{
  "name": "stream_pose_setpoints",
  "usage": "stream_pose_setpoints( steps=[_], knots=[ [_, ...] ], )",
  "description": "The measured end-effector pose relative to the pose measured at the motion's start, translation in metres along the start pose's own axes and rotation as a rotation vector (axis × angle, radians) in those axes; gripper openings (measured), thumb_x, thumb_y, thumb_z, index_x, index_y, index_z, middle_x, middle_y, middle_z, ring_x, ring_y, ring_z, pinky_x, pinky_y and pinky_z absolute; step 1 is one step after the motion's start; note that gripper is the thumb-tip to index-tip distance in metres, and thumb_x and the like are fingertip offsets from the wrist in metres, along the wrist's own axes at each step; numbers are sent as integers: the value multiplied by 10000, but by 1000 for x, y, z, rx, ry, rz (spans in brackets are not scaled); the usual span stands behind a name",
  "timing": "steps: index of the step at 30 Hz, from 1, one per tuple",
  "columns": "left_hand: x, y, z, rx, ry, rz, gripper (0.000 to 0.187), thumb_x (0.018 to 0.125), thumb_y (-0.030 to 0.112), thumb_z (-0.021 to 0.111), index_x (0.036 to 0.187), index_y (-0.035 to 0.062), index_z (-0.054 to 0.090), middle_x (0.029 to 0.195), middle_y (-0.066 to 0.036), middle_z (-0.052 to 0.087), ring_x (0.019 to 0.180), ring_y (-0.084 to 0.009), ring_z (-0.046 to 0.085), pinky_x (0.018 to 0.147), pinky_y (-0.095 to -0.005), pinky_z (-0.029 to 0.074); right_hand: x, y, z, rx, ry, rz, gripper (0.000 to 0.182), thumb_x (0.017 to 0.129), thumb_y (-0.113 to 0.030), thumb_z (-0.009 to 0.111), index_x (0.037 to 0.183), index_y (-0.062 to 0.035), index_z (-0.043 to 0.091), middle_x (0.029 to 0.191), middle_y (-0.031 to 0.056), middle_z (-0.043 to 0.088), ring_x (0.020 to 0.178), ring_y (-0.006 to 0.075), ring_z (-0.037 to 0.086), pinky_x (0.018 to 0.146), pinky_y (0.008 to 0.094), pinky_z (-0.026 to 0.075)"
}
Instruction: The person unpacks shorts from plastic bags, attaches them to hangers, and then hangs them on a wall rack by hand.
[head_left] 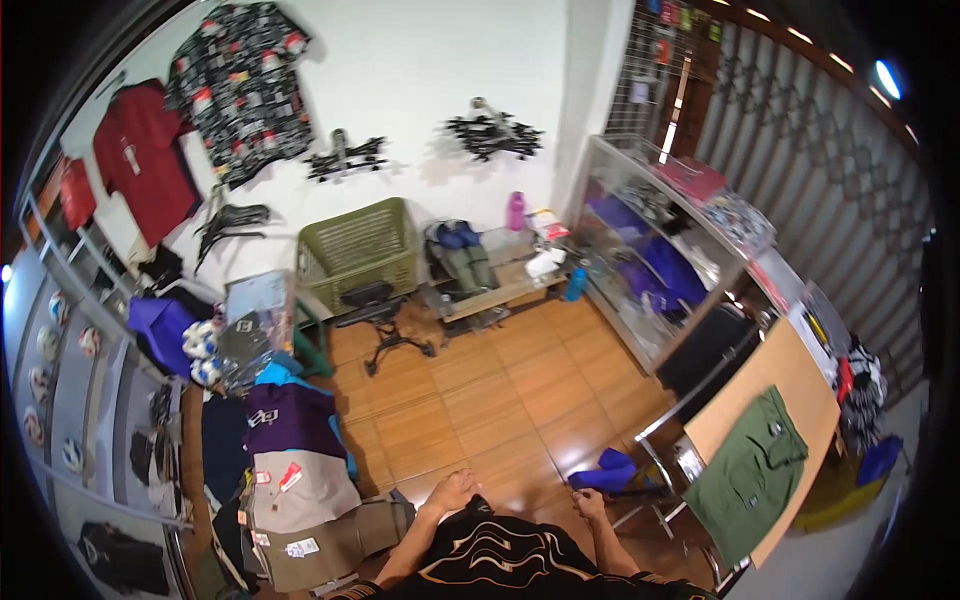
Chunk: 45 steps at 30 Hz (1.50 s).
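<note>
Clearly, 2 bare hands show at lower centre of the frame: the left hand beside the black shirt, the right hand just below a blue cloth. Whether either grip is spread or pinching, I cannot tell. Green trousers lie on the tan worktop, lower right; a brown garment lies lower left.

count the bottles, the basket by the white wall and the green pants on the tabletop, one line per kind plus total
Bottles: 2, a pink bottle and a blue bottle
Plastic basket: 1
Green pants: 1
Total: 4
</note>
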<state>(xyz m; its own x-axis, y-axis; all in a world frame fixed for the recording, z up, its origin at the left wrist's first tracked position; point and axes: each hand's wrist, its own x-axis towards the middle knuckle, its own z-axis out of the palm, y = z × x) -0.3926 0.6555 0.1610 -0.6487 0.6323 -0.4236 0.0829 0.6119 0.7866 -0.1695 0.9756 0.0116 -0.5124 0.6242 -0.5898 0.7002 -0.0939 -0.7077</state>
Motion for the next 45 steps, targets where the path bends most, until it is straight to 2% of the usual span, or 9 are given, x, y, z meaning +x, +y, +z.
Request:
stream_pose_setpoints(
  steps=[3,7,10,21,27,29,33,37,45],
  knots=[
    [-10,-16,-50,63,89,-57,573,906,338,630,1314,-49,520,1292,-259,577,1245,-355,538,1035,-388,433,8,-28,41,-33,61,105,345,849,-173,678,1164,-35,643,849,115,680,625,185,671,457,297,500],
    [-1,-65,-84,84,163,-131,561,902,350,639,1306,-26,539,1297,-242,580,1224,-373,546,1025,-404,437,15,-35,80,17,31,319,325,849,-167,669,1139,-22,644,812,96,677,641,185,675,485,316,515],
    [6,-73,-102,71,185,-98,556,902,355,648,1306,-12,540,1285,-243,587,1181,-382,575,989,-410,465,33,-10,85,-357,-141,27,347,880,-253,577,1082,27,615,842,177,704,709,298,707,529,390,541],
    [98,-77,-188,-79,300,-70,568,905,351,660,1321,-10,523,1224,-241,617,1079,-322,638,913,-398,512,161,-153,209,6,-176,166,349,913,-304,471,1017,11,579,892,188,706,693,323,695,512,403,524],
    [139,-40,-299,-201,444,-149,493,921,292,654,1293,-13,548,1215,-218,634,1075,-324,637,928,-393,504,229,-284,253,158,-196,254,366,934,-327,405,1018,-7,562,907,190,704,637,314,666,488,384,497],
    [156,-45,-331,-197,525,-73,475,923,274,655,1287,-13,553,1195,-215,642,1067,-313,639,918,-381,506,267,-341,281,109,-353,88,340,949,-346,381,1036,-40,503,968,193,684,778,311,670,639,453,538],
    [182,-35,-388,-300,736,107,358,931,169,644,1223,-29,583,1046,-164,686,972,-194,670,851,-319,532,311,-468,335,109,-382,-223,370,969,-344,432,1021,-7,575,856,145,650,749,243,645,634,365,552],
    [209,-15,-464,-306,691,155,324,938,136,642,1194,-51,581,1061,-148,670,982,-140,635,859,-290,519,288,-613,379,196,-348,-292,459,969,-443,515,991,-1,640,842,115,684,709,183,656,622,308,538],
    [319,-28,-642,-371,656,354,389,944,200,656,1248,-25,564,1045,-60,642,942,-119,594,829,-271,500,285,-821,447,242,-337,-383,343,992,-351,507,987,-28,622,935,88,690,769,163,656,652,305,531]
  ],
)
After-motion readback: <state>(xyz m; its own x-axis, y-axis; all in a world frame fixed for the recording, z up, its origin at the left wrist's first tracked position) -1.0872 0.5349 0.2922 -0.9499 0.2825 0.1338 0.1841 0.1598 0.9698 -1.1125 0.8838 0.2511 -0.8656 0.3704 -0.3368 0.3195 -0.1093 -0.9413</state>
